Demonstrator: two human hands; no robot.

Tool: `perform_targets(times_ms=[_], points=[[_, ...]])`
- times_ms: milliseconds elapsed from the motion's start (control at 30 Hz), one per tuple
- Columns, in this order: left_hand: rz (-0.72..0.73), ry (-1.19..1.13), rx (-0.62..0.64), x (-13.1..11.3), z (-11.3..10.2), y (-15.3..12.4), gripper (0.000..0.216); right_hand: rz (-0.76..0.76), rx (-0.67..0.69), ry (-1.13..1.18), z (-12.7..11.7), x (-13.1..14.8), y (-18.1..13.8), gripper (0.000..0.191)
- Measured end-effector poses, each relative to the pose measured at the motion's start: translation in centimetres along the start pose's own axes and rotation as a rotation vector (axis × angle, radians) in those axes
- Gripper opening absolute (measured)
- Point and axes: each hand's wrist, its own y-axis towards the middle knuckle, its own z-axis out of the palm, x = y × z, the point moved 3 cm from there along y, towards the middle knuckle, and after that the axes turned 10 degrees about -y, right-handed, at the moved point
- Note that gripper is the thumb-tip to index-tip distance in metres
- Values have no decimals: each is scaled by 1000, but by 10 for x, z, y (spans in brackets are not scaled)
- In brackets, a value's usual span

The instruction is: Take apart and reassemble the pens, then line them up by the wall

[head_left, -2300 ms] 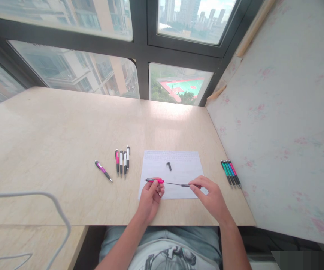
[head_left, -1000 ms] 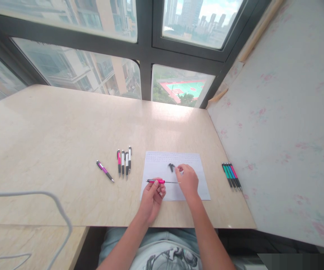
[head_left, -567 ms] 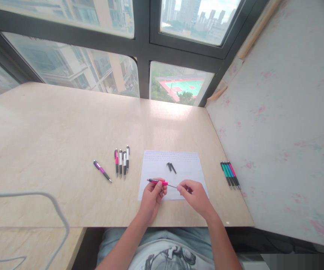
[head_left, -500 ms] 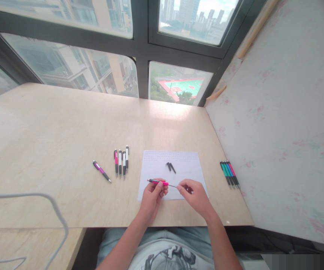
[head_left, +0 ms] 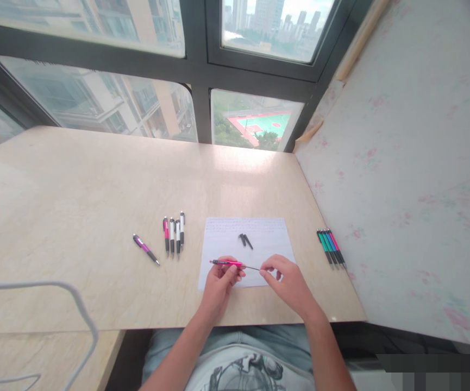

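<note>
My left hand [head_left: 220,282] is closed on the pink barrel of a pen [head_left: 225,263], held level above a white sheet of paper [head_left: 246,233]. A thin dark refill [head_left: 251,267] sticks out of the barrel's right end. My right hand [head_left: 287,280] pinches the tip of that refill between thumb and forefinger. Two small black pen parts [head_left: 245,240] lie side by side on the paper beyond my hands.
A row of white and pink pens [head_left: 173,234] lies left of the paper, and a purple pen [head_left: 146,249] lies further left. Several green, blue and pink pens [head_left: 331,247] lie near the right wall. A white wire frame [head_left: 77,307] stands at lower left. Windows lie beyond the table's far edge.
My right hand pulled the black front piece off the pen, laid it on the paper next to the other black part, then came back and pinched the bare refill's tip.
</note>
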Motion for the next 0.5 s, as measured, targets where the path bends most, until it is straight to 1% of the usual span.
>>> perform_targets(times_ms=[67,133,233,300,367,500], points=[[1,-28,-18,0,-2,0,23,4,-4,-1,-5,-6,-2,14],[3,-55,-29,0,-3,1,23,39,-26,3,-7,-16,-3,15],[-1,-81,-32,-1,-1,0,23,171,-123,11,-4,-36,-2,16],[-5,-81,-23,-2,0,0,22,245,-168,21,4,-44,4,17],[-5,-75,-13,-2,0,0,21,258,-181,35,14,-45,15,21],[3,-72,0,0,-2,1,20,263,-216,47,32,-35,42,29]])
